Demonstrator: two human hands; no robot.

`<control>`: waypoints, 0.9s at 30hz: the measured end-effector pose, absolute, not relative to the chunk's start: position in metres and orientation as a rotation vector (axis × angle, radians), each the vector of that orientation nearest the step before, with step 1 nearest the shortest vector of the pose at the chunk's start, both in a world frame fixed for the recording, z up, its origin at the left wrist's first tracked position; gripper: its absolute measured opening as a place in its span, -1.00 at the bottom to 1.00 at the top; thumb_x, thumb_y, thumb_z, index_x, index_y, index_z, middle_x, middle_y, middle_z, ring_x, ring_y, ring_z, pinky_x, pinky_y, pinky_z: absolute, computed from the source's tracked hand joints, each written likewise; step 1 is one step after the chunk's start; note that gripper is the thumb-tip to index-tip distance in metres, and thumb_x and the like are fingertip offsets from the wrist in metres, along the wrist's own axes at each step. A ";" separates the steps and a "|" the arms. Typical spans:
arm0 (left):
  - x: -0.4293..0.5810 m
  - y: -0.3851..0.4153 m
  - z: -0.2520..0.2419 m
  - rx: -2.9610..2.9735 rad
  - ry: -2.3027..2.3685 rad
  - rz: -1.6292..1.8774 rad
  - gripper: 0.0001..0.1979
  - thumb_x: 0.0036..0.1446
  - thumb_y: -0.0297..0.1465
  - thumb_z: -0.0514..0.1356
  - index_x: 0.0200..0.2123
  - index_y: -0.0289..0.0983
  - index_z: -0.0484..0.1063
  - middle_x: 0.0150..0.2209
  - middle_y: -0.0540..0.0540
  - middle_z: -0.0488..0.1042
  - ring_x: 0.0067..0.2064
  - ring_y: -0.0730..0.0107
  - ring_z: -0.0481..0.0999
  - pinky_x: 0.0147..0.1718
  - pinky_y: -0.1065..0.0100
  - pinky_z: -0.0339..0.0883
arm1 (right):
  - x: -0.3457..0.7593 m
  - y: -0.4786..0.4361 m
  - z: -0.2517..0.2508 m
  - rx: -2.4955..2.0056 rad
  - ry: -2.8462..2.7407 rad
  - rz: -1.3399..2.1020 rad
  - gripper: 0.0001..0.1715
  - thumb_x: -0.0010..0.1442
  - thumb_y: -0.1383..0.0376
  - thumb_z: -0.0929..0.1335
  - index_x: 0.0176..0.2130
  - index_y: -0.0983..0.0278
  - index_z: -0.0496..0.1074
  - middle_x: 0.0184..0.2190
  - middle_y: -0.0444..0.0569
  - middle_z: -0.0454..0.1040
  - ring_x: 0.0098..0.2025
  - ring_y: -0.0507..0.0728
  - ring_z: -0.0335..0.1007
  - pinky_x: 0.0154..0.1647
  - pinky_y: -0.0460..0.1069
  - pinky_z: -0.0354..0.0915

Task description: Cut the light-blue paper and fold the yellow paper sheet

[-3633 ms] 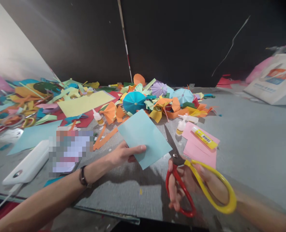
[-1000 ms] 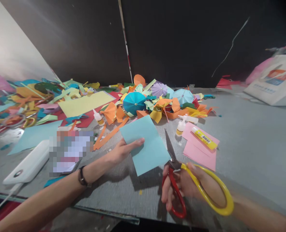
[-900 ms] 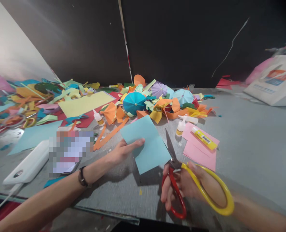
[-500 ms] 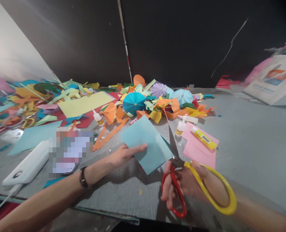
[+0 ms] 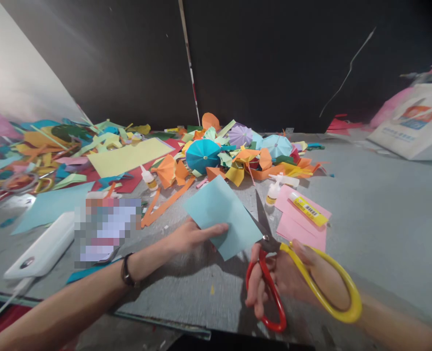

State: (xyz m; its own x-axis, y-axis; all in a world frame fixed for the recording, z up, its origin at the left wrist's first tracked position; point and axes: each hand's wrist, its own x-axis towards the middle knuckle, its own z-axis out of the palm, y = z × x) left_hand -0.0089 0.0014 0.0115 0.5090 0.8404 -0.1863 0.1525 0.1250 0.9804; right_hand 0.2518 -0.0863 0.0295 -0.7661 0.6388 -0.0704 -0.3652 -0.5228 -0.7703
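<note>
Between the thumb and fingers of my left hand point(image 5: 197, 236) is a light blue sheet of paper point(image 5: 225, 209), held at a slant above the table; the fingers beneath it are mostly hidden. My right hand point(image 5: 292, 275) grips a pair of scissors point(image 5: 270, 242) with one red and one yellow handle loop. The dark blades are spread and point away from me at the paper's right edge, one blade partly behind the paper. Pink paper point(image 5: 303, 234) with a yellow glue stick point(image 5: 309, 209) on it lies just beyond the scissors.
A heap of coloured scraps and paper umbrellas point(image 5: 203, 156) spans the back. Small glue bottles point(image 5: 273, 193) stand left and right of the blue sheet. A white power bank point(image 5: 42, 248) and a blurred-out phone point(image 5: 106, 231) lie left. A white bag point(image 5: 416, 122) stands far right.
My left thumb has slid a little to the right over the blue paper. The scissors' handles have moved slightly right and spread a bit wider.
</note>
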 end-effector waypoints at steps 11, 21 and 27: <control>-0.007 0.001 0.014 1.164 0.822 0.692 -0.49 0.05 -0.10 0.48 -0.03 -0.27 0.54 -0.05 -0.20 0.62 -0.08 0.13 0.60 -0.12 0.21 0.46 | 0.253 -0.086 0.017 -0.562 -1.090 2.261 -0.22 0.24 -0.35 0.28 -0.03 0.27 0.35 -0.18 0.22 0.67 -0.24 0.32 0.67 -0.10 0.15 0.37; -0.005 0.001 0.017 0.918 0.847 0.750 -0.51 0.06 -0.20 0.51 -0.01 -0.29 0.52 0.00 -0.23 0.62 -0.06 0.11 0.62 -0.08 0.21 0.48 | 0.253 -0.083 0.017 -0.550 -1.087 2.327 -0.19 0.18 -0.38 0.30 -0.05 0.27 0.32 -0.22 0.24 0.66 -0.25 0.33 0.67 -0.11 0.17 0.38; -0.005 -0.002 0.018 0.979 0.808 0.672 -0.50 0.11 -0.15 0.47 0.02 -0.30 0.51 -0.03 -0.25 0.63 -0.09 0.09 0.63 -0.12 0.19 0.48 | 0.252 -0.083 0.017 -0.543 -1.085 2.359 -0.20 0.19 -0.37 0.28 -0.05 0.26 0.34 -0.21 0.24 0.67 -0.25 0.33 0.67 -0.08 0.18 0.36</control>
State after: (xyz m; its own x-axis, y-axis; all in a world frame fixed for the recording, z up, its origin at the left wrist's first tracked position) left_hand -0.0051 -0.0021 0.0175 0.5361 0.7960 -0.2811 -0.1315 0.4077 0.9036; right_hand 0.2517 -0.0828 0.0167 -0.8039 0.5754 -0.1504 -0.2602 -0.5677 -0.7810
